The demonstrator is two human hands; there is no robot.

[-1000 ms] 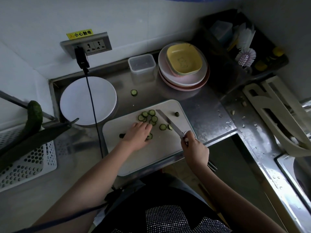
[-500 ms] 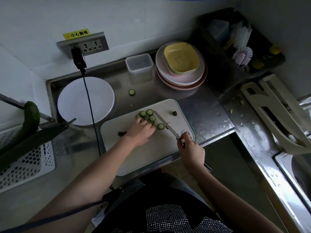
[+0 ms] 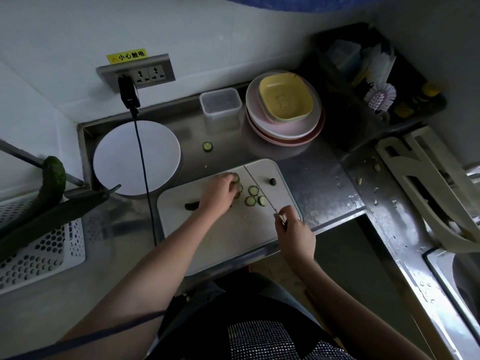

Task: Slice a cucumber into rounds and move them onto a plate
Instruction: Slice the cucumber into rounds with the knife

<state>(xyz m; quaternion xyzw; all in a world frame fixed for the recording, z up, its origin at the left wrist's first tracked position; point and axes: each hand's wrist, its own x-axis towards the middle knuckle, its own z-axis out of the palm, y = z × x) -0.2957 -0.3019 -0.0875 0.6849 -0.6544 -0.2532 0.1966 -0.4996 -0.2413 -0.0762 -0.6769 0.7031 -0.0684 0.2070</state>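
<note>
On the white cutting board point(image 3: 233, 237) lie several cucumber rounds point(image 3: 253, 190) and a dark end piece point(image 3: 272, 181). My left hand point(image 3: 217, 194) reaches over the rounds, its fingertips curled round some of them at the board's far side. A cucumber stub point(image 3: 191, 206) shows just left of that hand. My right hand point(image 3: 293, 233) grips the knife point(image 3: 259, 189) by its handle, the blade slanting up and left across the board beside the rounds. An empty round white plate point(image 3: 136, 157) sits to the left of the board. One stray round point(image 3: 207, 146) lies on the steel counter.
Whole cucumbers point(image 3: 52, 183) rest on a perforated white basket point(image 3: 39, 253) at the left. A black cable point(image 3: 144, 178) hangs from the wall socket across the plate. A clear box point(image 3: 220, 102) and stacked plates with a yellow dish point(image 3: 285, 100) stand behind. A sink point(image 3: 454, 281) lies right.
My left hand has moved up and right over the pile of rounds and gathered some under its fingers. The knife blade has tilted closer to the rounds.
</note>
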